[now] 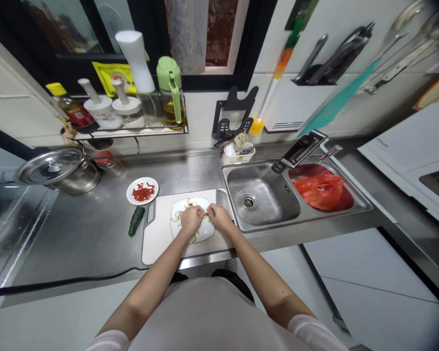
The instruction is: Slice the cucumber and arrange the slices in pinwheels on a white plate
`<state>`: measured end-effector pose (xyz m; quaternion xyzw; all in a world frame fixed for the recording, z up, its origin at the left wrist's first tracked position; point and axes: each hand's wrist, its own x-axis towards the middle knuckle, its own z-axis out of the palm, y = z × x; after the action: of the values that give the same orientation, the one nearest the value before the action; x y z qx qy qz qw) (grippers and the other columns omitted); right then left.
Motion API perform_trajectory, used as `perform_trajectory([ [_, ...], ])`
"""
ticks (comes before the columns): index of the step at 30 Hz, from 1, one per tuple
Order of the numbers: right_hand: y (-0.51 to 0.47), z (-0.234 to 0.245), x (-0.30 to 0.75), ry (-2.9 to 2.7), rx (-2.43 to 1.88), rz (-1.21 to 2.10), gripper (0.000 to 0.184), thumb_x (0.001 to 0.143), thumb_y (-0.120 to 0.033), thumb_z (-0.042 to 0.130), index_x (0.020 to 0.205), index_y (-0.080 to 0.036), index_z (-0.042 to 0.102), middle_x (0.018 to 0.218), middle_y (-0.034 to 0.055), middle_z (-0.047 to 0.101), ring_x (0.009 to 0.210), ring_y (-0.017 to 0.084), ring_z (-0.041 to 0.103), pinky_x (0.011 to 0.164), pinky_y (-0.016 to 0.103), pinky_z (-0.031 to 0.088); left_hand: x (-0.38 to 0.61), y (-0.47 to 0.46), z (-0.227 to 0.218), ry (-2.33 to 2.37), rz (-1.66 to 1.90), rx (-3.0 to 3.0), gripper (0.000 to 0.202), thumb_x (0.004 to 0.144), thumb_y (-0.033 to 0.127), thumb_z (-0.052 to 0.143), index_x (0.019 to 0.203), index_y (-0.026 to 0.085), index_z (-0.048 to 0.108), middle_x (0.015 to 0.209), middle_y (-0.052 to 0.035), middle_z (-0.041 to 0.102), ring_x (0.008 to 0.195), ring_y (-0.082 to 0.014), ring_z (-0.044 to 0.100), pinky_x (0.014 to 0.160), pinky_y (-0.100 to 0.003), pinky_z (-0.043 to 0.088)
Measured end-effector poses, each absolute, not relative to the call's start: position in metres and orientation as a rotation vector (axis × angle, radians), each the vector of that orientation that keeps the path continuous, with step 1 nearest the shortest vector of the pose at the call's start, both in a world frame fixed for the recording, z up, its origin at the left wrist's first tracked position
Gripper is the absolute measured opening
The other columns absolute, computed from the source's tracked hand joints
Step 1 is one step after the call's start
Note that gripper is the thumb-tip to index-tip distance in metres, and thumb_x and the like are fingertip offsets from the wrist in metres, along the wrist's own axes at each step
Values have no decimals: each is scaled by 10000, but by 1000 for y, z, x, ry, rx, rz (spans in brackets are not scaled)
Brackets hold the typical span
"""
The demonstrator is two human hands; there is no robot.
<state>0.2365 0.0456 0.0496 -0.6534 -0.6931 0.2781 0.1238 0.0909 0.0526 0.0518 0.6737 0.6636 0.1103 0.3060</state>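
A white plate point(208, 233) with cucumber slices point(175, 218) round its rim rests on a pale cutting board point(157, 234). My left hand point(190, 218) and my right hand point(219, 217) hover over the plate, fingers curled and fingertips meeting in a pinch on a thin cucumber slice point(205, 211) between them. A piece of whole cucumber point(136, 220) lies left of the board. Behind it stands a small white dish of chopped red chilli point(142, 191).
A steel sink point(261, 195) lies right of the board, with a red basin point(322, 191) in the second bowl. A lidded pot point(58, 169) stands at the left. A shelf point(131, 130) of bottles hangs behind. A black cable point(66, 281) runs along the counter's front edge.
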Motion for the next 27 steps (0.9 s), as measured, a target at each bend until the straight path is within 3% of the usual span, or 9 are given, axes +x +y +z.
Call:
perform_trajectory([
  [9,43,57,235,-1948,-1866,776,118,833,-201,498,869,-196,610,759,5,614,691,132,506,602,222,289,87,49,55,1775,329,1770,150,827,347,567,825,233,664,881,-27,677,925,-218,570,838,-346,326],
  [17,11,73,215,-1897,-1632,685,127,863,-247,464,823,-208,577,647,-16,540,652,135,499,612,220,325,52,38,61,1865,595,1655,164,825,346,552,845,227,664,850,-12,677,874,-191,585,813,-310,336],
  [27,-16,72,182,-2065,-1487,754,113,870,-228,449,826,-214,552,672,-13,564,653,135,505,622,232,340,1,36,63,2031,751,1559,173,809,349,561,820,219,675,754,-11,657,761,-175,575,745,-288,347],
])
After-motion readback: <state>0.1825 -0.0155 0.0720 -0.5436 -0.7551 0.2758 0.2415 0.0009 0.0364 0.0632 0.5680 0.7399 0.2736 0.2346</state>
